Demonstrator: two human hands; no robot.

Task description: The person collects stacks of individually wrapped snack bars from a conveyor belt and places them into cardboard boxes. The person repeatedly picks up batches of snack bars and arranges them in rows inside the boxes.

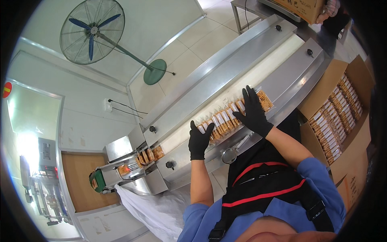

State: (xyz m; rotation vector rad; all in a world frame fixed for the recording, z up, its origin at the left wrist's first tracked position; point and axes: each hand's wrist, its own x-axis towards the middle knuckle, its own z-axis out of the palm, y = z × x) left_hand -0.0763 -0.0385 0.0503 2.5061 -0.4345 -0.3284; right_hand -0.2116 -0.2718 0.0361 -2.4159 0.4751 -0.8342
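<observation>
A row of clear-wrapped golden snack packets with white labels (221, 120) lies along the pale conveyor belt (284, 47). Both of my hands wear black gloves. My left hand (199, 139) grips the left end of the row, thumb raised beside the packets. My right hand (252, 113) holds the right end, fingers spread across the packets and covering some. A metal strainer (230, 155) sits on the steel frame below the row. More packets (146, 156) stand at the belt's left end, some leaning.
An open carton of packed snacks (335, 119) stands at right. Beyond are a standing fan (154, 71), a white cloth (149, 209) and a steel chute (149, 182). A co-worker's hand (324, 15) touches a carton (298, 8) at top right.
</observation>
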